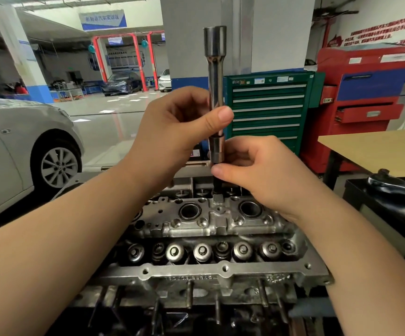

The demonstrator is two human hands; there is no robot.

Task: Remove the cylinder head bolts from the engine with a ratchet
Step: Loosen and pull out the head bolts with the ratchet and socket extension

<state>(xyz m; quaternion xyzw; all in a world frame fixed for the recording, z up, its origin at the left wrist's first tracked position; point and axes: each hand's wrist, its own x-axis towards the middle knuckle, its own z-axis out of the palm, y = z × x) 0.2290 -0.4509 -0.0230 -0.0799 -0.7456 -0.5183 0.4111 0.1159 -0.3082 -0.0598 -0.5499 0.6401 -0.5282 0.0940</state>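
Garage, one cylinder head [196, 221]; two hands' fingers gripping one extension bar [215, 93], one socket [217, 149]

Chrome extension [216, 76] at 12 o'clock. Green cabinet [268, 110], silver drawer strips, at 1. Red cabinet [359, 105] at 2. Silver car [14, 146] at 9. Grey head [211, 238] at 6.

Lower end of extension bar [215, 93] hidden behind right hand [252, 170] fingers; tip engagement with cylinder head [211, 221] not discernible. Wall signs at 11 and 1 o'clock too blurred to read. Ratchet [395, 187] at 3 o'clock cut off by frame edge. Grey car [24, 146] at 9 o'clock cropped.
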